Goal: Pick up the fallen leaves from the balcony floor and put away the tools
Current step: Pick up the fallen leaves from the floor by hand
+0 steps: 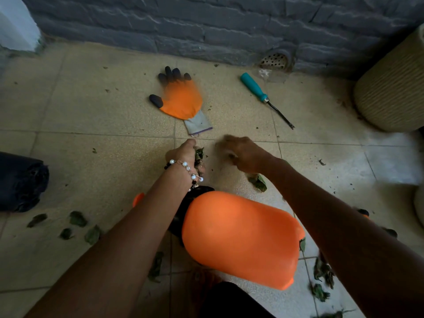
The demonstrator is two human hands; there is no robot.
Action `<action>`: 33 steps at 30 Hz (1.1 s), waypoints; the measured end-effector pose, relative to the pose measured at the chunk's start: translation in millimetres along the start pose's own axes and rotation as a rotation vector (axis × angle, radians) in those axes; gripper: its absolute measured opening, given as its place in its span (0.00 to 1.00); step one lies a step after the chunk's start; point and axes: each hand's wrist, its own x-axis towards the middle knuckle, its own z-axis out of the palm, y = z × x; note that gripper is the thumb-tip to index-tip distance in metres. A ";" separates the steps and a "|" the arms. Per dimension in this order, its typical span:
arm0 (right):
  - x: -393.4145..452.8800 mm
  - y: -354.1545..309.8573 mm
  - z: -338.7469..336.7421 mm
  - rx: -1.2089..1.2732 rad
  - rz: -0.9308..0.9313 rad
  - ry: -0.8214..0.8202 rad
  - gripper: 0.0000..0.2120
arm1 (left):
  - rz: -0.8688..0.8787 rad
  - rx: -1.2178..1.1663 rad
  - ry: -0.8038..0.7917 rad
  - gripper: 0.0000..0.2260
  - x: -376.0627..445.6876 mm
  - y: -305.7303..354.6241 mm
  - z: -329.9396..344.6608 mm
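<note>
A: What is your left hand (187, 154) doing?

B: Your left hand is clenching a small bunch of crumpled green leaves (199, 158), its grip curled round them just above the beige tiled balcony floor (96, 115). A bracelet of white and dark beads (187, 169) is hanging at that wrist.

A: And your right hand (243, 154)?

B: It is blurring in the picture, knuckles up, close beside the left. Whether its grip is grasping anything, I cannot tell. One dark green leaf (258, 182) is lying on the floor right under your right wrist.

A: Where are the other leaves lying?

B: A scatter of dark leaves (78, 219) is lying on the floor to your lower left, and more curled leaves (323, 271) are lying to the lower right, under your right forearm.

A: And the tools?

B: An orange glove with black fingertips and a grey cuff (181, 99) is lying flat ahead of your hands. A hand weeder with a teal handle and thin black forked shaft (263, 97) is lying to its right, near the round perforated drain (274, 60) at the foot of the grey stone wall (206, 24). A ribbed beige pot (394, 88) is standing at the far right.
</note>
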 end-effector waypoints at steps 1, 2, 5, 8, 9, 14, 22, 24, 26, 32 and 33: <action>-1.1 2.7 6.1 -0.054 -0.037 0.011 0.23 | -0.004 -0.004 -0.006 0.11 1.3 0.4 -0.6; -3.5 5.2 11.4 -0.098 -0.068 0.056 0.21 | -0.004 -0.005 -0.012 0.11 3.1 0.8 -1.1; -10.4 12.3 22.1 -0.253 -0.107 0.132 0.13 | -0.006 -0.010 -0.029 0.11 2.5 1.3 0.5; -22.4 14.9 18.0 -0.174 -0.095 0.149 0.12 | -0.010 -0.012 -0.049 0.12 -2.6 -2.2 3.4; -26.5 14.4 13.7 -0.082 -0.054 0.190 0.11 | -0.008 -0.014 -0.054 0.12 -4.7 -3.8 4.3; -55.3 -13.3 -29.6 1.158 0.248 0.465 0.10 | 0.054 0.005 -0.070 0.11 -22.5 -9.8 10.8; -79.3 -68.7 -42.5 0.838 0.094 0.604 0.06 | 0.006 -0.040 -0.270 0.13 -57.2 -27.5 34.1; -88.8 -63.1 -39.5 0.650 0.052 0.606 0.06 | -0.038 -0.013 -0.318 0.17 -64.9 -30.4 35.5; -100.1 -59.8 -39.4 0.499 -0.011 0.613 0.09 | -0.075 -0.018 -0.357 0.18 -70.7 -32.1 37.1; -123.5 -40.9 -40.0 0.636 -0.087 0.294 0.16 | -0.035 -0.035 -0.300 0.11 -72.3 -37.6 47.5; -126.2 -38.7 -43.0 0.791 -0.082 0.254 0.16 | -0.013 -0.009 -0.280 0.10 -71.4 -38.1 49.9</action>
